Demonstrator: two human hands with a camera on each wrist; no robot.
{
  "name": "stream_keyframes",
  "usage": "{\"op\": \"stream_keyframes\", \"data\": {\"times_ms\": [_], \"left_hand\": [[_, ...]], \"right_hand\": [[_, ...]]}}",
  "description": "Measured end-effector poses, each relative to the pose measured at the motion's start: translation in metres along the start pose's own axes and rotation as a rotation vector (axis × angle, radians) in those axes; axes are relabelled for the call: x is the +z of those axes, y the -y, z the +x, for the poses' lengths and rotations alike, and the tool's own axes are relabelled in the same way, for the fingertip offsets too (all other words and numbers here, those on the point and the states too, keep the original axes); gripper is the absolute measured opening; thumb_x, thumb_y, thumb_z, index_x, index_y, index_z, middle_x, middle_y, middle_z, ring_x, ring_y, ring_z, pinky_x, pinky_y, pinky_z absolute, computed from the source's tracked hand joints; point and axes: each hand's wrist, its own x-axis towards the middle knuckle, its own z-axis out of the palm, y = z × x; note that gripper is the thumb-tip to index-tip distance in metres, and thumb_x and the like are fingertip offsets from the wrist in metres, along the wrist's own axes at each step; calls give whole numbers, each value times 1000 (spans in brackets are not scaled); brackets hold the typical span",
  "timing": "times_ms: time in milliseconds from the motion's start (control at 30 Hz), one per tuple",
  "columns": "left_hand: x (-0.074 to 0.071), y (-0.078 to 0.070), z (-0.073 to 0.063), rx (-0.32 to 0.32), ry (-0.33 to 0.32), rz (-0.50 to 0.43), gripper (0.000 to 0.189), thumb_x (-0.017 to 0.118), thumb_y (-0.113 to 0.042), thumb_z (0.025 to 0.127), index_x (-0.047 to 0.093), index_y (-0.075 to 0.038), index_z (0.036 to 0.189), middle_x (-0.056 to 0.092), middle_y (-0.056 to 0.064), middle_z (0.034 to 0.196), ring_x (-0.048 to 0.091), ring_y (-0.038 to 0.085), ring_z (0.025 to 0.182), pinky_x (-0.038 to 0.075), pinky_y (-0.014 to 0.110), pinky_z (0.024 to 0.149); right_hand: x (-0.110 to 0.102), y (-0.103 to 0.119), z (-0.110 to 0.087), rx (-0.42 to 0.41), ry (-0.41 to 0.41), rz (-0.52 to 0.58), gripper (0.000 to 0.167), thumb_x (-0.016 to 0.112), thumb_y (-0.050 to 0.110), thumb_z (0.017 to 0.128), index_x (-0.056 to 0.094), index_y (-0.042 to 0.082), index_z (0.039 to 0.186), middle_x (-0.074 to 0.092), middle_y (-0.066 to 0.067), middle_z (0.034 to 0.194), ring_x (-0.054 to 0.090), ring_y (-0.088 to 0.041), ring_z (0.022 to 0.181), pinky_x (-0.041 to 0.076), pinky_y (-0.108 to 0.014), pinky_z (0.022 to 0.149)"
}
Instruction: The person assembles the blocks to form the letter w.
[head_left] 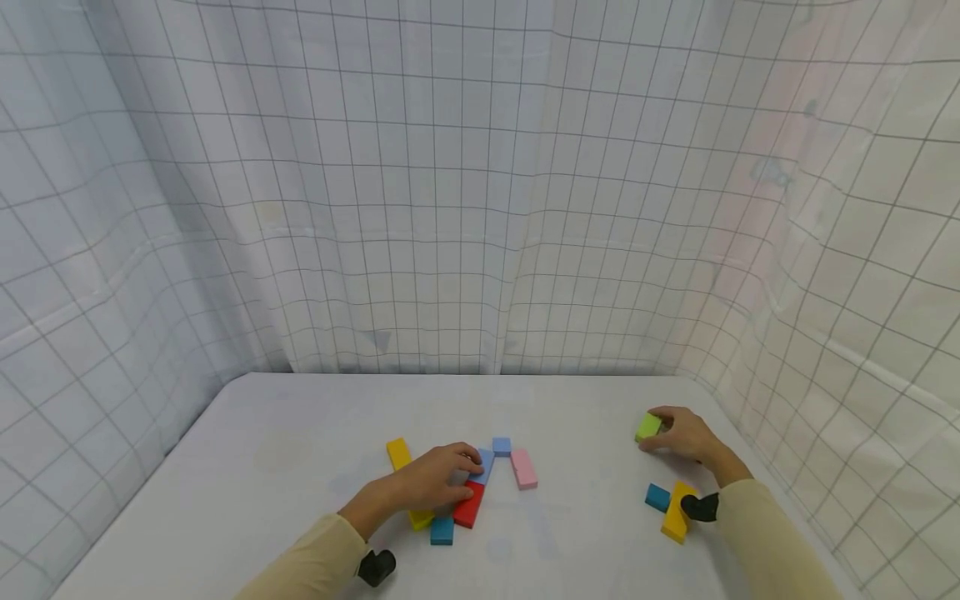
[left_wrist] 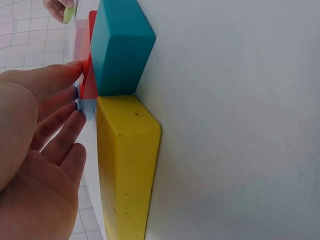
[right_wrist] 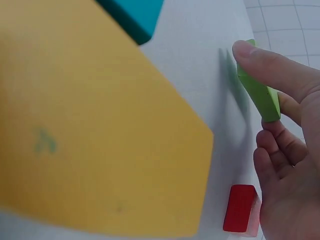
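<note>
While the right hand holds a light green rectangular block in a narrow pinch (the block lies near the fingertips, between the thumb and the fingers), a small teal block and a long yellow block lie nearer to the person on the white table. The left hand has its thumb and fingers apart, with the thumb touching a red rectangular block and the fingers at a light blue block, which lies at the red one's far end.
</note>
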Motion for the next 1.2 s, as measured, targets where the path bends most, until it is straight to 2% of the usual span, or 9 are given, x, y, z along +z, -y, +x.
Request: {"op": "stream_keyframes", "data": {"times_ms": [300,800,967,1200], "left_hand": [[-1,0,0,-9,0,-5,33,76,-17,96,72,-6,127,58,3,136,52,26,129,46,45,108],[1,4,1,-24,1,12,33,74,-19,98,72,-7,129,58,3,137,52,25,129,44,46,110],[2,6,1,-23,0,1,33,74,-19,98,72,-7,129,57,3,138,52,25,130,44,46,111],[3,7,2,-14,2,-18,33,74,-19,98,72,-7,129,57,3,138,52,26,130,43,46,111]], "right_hand": [[6,18,3,-66,41,89,78,90,32,81,58,-5,141,57,-27,135,52,-44,123,47,-58,102],[40,79,3,-279,127,117,64,88,25,83,63,-1,136,61,-15,136,56,-36,123,45,-52,108],[48,93,-3,-311,161,127,62,87,23,84,62,1,137,60,-12,137,55,-34,125,44,-50,109],[58,104,-15,-452,204,118,61,87,23,86,60,0,136,60,-10,134,56,-32,121,46,-49,107]]}}
